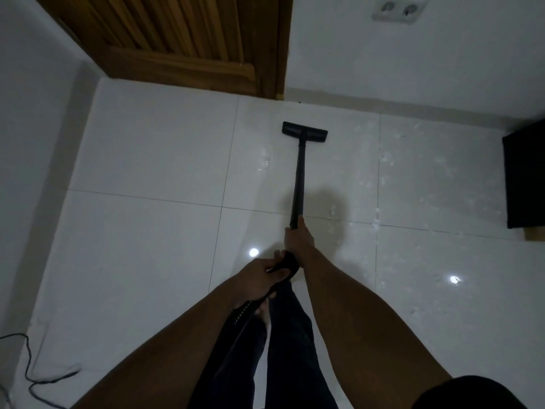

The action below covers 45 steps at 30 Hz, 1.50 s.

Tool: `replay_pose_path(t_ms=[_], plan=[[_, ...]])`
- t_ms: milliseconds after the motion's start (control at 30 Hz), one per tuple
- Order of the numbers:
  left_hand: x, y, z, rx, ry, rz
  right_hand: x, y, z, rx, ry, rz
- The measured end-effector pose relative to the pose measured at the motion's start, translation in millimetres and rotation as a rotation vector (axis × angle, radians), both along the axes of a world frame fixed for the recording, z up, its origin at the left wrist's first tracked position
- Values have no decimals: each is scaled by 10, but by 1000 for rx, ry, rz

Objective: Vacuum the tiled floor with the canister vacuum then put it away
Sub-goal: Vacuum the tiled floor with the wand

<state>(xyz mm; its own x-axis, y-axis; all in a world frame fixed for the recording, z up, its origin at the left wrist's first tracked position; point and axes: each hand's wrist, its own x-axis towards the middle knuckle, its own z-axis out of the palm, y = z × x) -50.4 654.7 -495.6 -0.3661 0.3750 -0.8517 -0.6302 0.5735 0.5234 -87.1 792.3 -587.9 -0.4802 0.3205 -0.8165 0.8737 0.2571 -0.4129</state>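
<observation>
- gripping the black wand at its near end, the right hand has its fingers curled round the shaft at the centre of the frame. just below, the left hand wraps round the curved handle, where the ribbed hose joins.
- the floor head sits flat on the tiled floor, upper centre, near the wooden door. the canister itself is out of view.
- risk: white scraps lie scattered right of the head, apart from it. a stroke kept on this line would likely miss them.
- risk: the power cord loops at lower left and could snag a backward step. the hose, pulled taut, could tug the unseen canister.
- risk: a wide sweep could knock the dark cabinet at the right edge.
- count: one wand, one floor head, one hose, one cord, two hands, one wall socket with two outlets, and two light reflections on the tiles. the scraps are too many and too small to count.
</observation>
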Motion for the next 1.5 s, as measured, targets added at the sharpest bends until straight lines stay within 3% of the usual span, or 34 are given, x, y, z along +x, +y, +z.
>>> replay_pose_path(t_ms=[233, 467, 767, 933, 1167, 1500], plan=[[-776, 312, -84, -36, 3, 9, -767, 284, -34, -23, -11, 84], [-1202, 548, -225, -68, 37, -17, -1242, 478, -82, -31, -51, -26], [-1345, 574, -256, -110, 32, -92, -1288, 491, -243, -36, -96, -5], [-1280, 583, -121, -78, 3, 14, -1316, 462, -172, -19, -55, -34], [-848, 315, -9, -98, 2, 2, -833, 203, 88, -30, 68, -108], [673, -338, 378, -29, 133, -125, 738, -327, 630, 8, 143, -108]])
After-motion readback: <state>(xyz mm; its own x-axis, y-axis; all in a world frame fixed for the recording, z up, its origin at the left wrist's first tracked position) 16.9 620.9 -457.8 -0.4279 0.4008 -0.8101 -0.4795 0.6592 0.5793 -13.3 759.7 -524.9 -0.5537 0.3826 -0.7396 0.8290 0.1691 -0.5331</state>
